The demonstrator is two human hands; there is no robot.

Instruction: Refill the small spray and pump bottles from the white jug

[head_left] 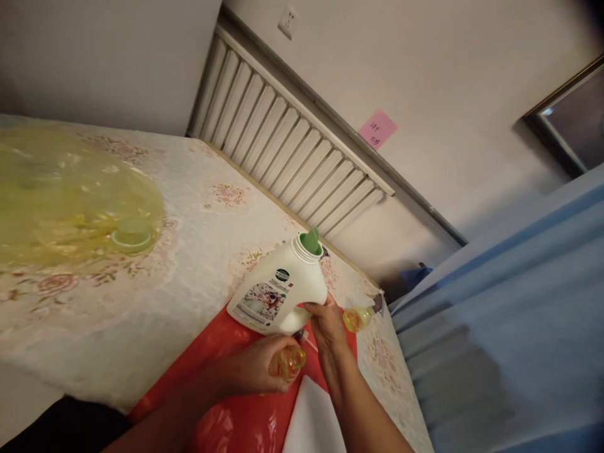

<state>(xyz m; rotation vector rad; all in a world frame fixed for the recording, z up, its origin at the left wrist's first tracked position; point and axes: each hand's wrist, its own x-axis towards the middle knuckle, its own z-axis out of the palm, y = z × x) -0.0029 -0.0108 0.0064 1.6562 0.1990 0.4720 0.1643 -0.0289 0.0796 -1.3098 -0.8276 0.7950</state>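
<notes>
Floral cloth covers the table [155, 302], with a large yellowish plastic jug [61, 207] lying at the far left and a red plastic sheet [226, 409] under the hands. The left hand [257, 368] has its grip closed around a small glass of yellow liquid [287, 363]. Just beside it, the right hand [328, 324] clamps the handle of a white detergent bottle [278, 290] with a green spout, held tilted, and another small yellow glass [357, 318] stands just right of that hand.

right hand [325, 324] grips white jug [278, 292] | left hand [257, 368] holds small bottle [287, 363]
</notes>
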